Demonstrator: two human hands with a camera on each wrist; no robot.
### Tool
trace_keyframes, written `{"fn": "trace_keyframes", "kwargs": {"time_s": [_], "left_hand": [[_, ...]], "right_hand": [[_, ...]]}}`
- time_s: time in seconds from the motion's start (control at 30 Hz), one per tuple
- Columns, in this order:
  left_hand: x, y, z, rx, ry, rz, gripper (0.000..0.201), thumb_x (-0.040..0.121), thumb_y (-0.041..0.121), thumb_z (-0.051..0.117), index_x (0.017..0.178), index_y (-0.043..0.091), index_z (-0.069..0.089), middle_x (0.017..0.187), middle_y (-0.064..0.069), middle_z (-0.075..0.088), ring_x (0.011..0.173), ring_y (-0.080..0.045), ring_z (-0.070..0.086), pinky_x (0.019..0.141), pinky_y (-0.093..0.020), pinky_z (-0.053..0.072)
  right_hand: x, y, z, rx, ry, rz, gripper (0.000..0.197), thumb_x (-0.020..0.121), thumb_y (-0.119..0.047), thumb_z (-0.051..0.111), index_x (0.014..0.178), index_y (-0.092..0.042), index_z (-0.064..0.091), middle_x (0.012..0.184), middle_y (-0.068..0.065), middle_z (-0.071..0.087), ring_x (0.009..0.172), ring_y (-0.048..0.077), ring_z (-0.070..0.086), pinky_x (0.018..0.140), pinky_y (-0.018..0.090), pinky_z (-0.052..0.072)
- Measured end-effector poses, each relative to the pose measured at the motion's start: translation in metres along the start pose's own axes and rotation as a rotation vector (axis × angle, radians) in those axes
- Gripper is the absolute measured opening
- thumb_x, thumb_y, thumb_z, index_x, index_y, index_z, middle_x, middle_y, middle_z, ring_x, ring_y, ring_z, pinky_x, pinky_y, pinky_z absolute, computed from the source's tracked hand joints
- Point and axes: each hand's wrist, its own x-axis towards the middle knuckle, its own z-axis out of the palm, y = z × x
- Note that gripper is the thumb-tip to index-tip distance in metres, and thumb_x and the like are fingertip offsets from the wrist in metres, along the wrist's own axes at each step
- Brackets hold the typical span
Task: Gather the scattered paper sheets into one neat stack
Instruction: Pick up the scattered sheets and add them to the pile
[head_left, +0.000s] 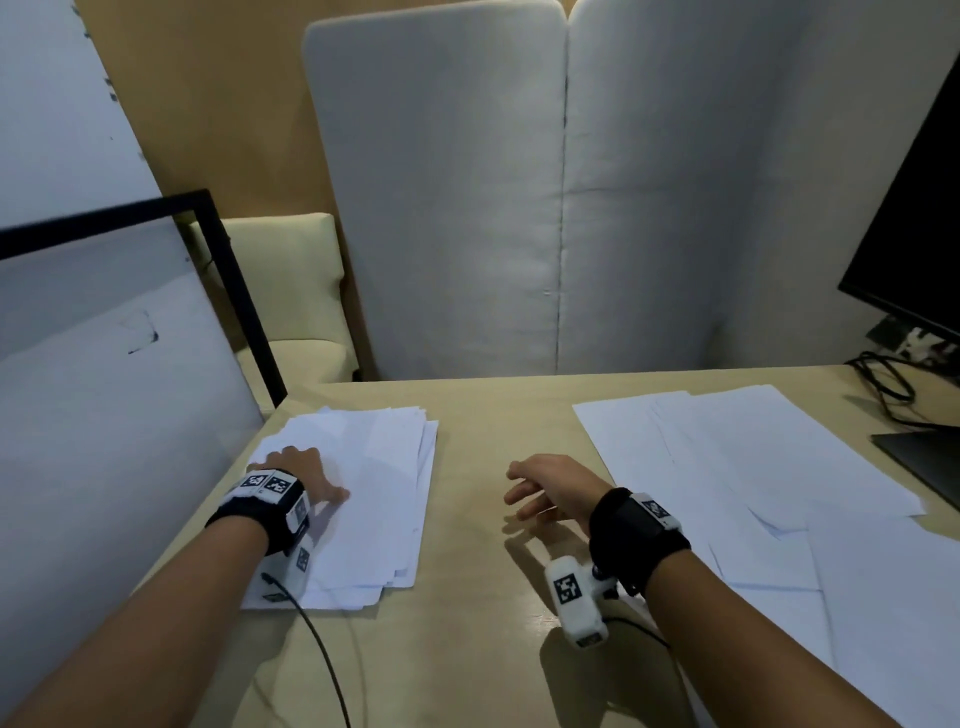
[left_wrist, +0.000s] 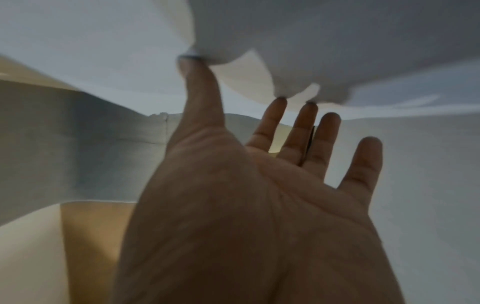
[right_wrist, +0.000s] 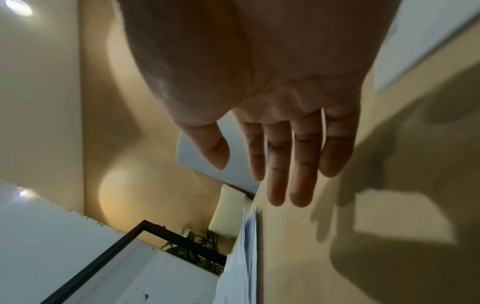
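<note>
Beige wooden desk (head_left: 467, 649) before a white padded partition (head_left: 519, 208); left hand (head_left: 301, 475) presses flat on the white paper stack (head_left: 374, 493), right hand (head_left: 550, 488) hovers relaxed, empty.

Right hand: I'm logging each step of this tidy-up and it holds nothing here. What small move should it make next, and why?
Probably reach the right hand rightward to the nearest of the loose sheets. It hovers open over bare table, while those sheets lie spread and overlapping to its right. The left hand already rests with straight fingers on the stack, so that pile looks ready to receive more.

Head view looks down; wrist views close under palms, sharing stack (head_left: 358, 499).
</note>
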Motion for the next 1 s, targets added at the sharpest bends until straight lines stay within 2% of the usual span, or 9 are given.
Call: {"fn": "trace_keyframes", "kwargs": {"time_s": [0.1,0.2,0.37,0.5,0.6,0.67,0.77,0.9,1.0], "left_hand": [[-0.022,0.039,-0.018,0.047,0.146,0.124,0.064,0.087,0.053,0.059,0.140,0.023,0.042,0.142,-0.009,0.047,0.129,-0.031,0.047,0.104,-0.045,0.039],[-0.041,0.094,-0.029,-0.156,0.192,0.345,0.053,0.093,0.048,0.055,0.137,0.021,0.049,0.138,-0.009,0.054,0.122,-0.029,0.054,0.101,-0.040,0.044],[-0.086,0.192,-0.039,-0.505,-0.034,0.643,0.046,0.093,0.049,0.060,0.128,0.018,0.061,0.125,-0.003,0.063,0.105,-0.019,0.058,0.085,-0.028,0.044],[-0.105,0.253,-0.030,-0.481,-0.116,0.704,0.056,0.094,0.052,0.057,0.136,0.017,0.055,0.140,-0.005,0.056,0.123,-0.022,0.055,0.098,-0.032,0.043],[-0.114,0.282,-0.023,-0.484,-0.138,0.708,0.061,0.095,0.051,0.054,0.142,0.012,0.050,0.148,-0.006,0.049,0.133,-0.023,0.048,0.108,-0.035,0.039],[-0.118,0.295,-0.021,-0.496,-0.173,0.705,0.060,0.096,0.050,0.054,0.140,0.010,0.051,0.145,-0.007,0.051,0.133,-0.024,0.048,0.106,-0.034,0.039],[-0.118,0.306,-0.018,-0.527,-0.228,0.706,0.047,0.095,0.050,0.056,0.124,0.013,0.058,0.129,-0.008,0.057,0.127,-0.026,0.053,0.097,-0.032,0.040],[-0.113,0.309,-0.012,-0.646,-0.284,0.655,0.060,0.090,0.048,0.065,0.138,0.016,0.052,0.136,-0.006,0.056,0.108,-0.025,0.064,0.088,-0.035,0.054],[-0.110,0.310,-0.006,-0.596,-0.251,0.662,0.062,0.088,0.049,0.068,0.139,0.018,0.050,0.138,-0.006,0.054,0.117,-0.026,0.059,0.090,-0.033,0.049]], "right_hand": [[-0.015,-0.003,-0.035,-0.020,0.069,-0.075,0.034,0.098,-0.034,0.054,0.114,-0.004,0.062,0.102,0.012,0.075,0.067,0.020,0.064,0.059,0.027,0.043],[-0.032,-0.004,-0.080,0.001,0.185,-0.125,0.030,0.098,-0.030,0.054,0.109,-0.004,0.064,0.098,0.013,0.075,0.067,0.022,0.063,0.058,0.028,0.044],[-0.052,0.020,-0.172,-0.175,0.514,-0.110,0.022,0.096,-0.027,0.057,0.099,-0.007,0.065,0.097,0.010,0.074,0.074,0.024,0.064,0.067,0.032,0.048],[-0.065,0.050,-0.226,-0.493,0.660,0.031,0.020,0.092,-0.031,0.064,0.097,-0.011,0.066,0.108,0.008,0.069,0.094,0.024,0.061,0.077,0.032,0.048],[-0.073,0.070,-0.250,-0.609,0.742,0.163,0.035,0.088,-0.039,0.067,0.114,-0.016,0.062,0.128,0.010,0.059,0.114,0.029,0.056,0.090,0.033,0.046],[-0.074,0.082,-0.260,-0.578,0.739,0.224,0.049,0.086,-0.043,0.068,0.126,-0.018,0.057,0.138,0.010,0.052,0.122,0.031,0.052,0.100,0.038,0.044],[-0.073,0.089,-0.263,-0.540,0.633,0.286,0.057,0.089,-0.042,0.066,0.135,-0.012,0.051,0.142,0.010,0.050,0.126,0.030,0.049,0.101,0.035,0.042],[-0.072,0.086,-0.241,-0.704,0.524,0.292,0.046,0.092,-0.045,0.060,0.123,-0.012,0.059,0.131,0.007,0.058,0.118,0.027,0.054,0.097,0.033,0.043],[-0.072,0.087,-0.223,-0.809,0.471,0.259,0.038,0.091,-0.048,0.057,0.113,-0.017,0.064,0.120,0.002,0.062,0.111,0.024,0.057,0.093,0.032,0.046]]}}
